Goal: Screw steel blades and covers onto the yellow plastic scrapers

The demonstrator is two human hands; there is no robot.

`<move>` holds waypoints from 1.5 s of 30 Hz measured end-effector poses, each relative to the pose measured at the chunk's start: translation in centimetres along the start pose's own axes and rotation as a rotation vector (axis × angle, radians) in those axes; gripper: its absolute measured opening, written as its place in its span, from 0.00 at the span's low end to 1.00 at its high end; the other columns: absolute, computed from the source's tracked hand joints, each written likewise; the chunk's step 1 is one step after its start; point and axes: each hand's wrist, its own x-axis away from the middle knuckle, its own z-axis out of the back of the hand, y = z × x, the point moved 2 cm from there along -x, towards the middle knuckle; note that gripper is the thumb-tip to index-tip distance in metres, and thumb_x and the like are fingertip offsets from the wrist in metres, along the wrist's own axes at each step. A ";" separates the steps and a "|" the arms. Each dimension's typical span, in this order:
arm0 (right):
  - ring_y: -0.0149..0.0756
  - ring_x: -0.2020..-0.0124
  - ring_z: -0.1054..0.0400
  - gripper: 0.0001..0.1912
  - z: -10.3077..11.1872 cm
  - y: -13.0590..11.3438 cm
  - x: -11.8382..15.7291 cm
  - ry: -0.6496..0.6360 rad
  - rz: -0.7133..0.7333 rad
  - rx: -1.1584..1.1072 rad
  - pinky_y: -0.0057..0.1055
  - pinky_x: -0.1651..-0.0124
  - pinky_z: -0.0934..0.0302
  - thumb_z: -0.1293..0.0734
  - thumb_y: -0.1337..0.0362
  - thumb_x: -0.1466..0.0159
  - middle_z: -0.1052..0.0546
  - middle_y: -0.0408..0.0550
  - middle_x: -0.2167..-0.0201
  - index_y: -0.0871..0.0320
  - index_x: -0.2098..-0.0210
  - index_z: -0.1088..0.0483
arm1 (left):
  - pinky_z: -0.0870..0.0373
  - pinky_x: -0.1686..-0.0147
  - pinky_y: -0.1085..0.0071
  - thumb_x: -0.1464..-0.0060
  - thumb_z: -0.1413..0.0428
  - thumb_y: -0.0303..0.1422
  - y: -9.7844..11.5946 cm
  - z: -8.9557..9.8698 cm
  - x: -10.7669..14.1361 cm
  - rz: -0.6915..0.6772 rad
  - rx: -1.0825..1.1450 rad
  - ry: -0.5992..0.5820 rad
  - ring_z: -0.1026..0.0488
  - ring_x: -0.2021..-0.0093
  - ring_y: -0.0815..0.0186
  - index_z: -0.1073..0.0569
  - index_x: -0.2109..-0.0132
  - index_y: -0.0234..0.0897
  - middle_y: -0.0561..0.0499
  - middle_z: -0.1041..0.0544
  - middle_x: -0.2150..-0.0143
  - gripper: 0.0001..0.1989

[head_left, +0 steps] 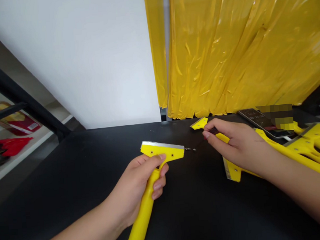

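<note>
My left hand point(144, 180) is wrapped round a yellow scraper point(162, 151), its thumb pressed near the neck; the metal blade edge faces away and two dark holes show in the head. To the right of that blade, a few tiny metal screws point(190, 149) lie on the black table point(97, 169). My right hand point(230, 140) pinches a small dark thing between thumb and forefinger, too small and blurred to name. Just beyond its fingertips lies a small yellow scraper head point(199, 124). Another yellow scraper point(232, 170) lies partly under that hand.
Several yellow scrapers point(316, 137) are heaped at the right. A phone point(262, 123) with a white cable lies behind my right wrist. Yellow plastic sheeting point(227, 55) and a white panel point(88, 59) stand behind the table. A shelf point(36, 140) with packages is at the left.
</note>
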 end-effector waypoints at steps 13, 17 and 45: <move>0.33 0.72 0.31 0.05 -0.3 0.2 -0.1 -0.005 0.000 0.013 0.32 0.69 0.43 0.36 0.61 0.27 0.25 0.40 0.71 0.52 0.60 0.31 | 0.45 0.81 0.77 0.35 0.40 0.43 -0.1 -0.1 -0.1 0.012 0.009 -0.008 0.45 0.82 0.75 0.30 0.72 0.35 0.56 0.38 0.81 0.20; 0.33 0.73 0.32 0.05 -0.1 0.0 -0.1 -0.002 0.001 0.012 0.32 0.70 0.44 0.37 0.60 0.27 0.25 0.40 0.70 0.52 0.60 0.31 | 0.45 0.81 0.77 0.36 0.40 0.43 -0.2 -0.1 0.0 0.017 0.010 -0.005 0.44 0.82 0.74 0.29 0.72 0.35 0.56 0.37 0.81 0.20; 0.35 0.66 0.25 0.04 0.0 -3.2 2.4 0.195 -0.171 -0.453 0.30 0.63 0.29 0.31 0.56 0.27 0.21 0.41 0.68 0.46 0.58 0.26 | 0.47 0.83 0.79 0.38 0.37 0.38 -2.0 -1.0 0.3 0.135 0.179 0.024 0.42 0.82 0.75 0.28 0.70 0.35 0.55 0.33 0.78 0.15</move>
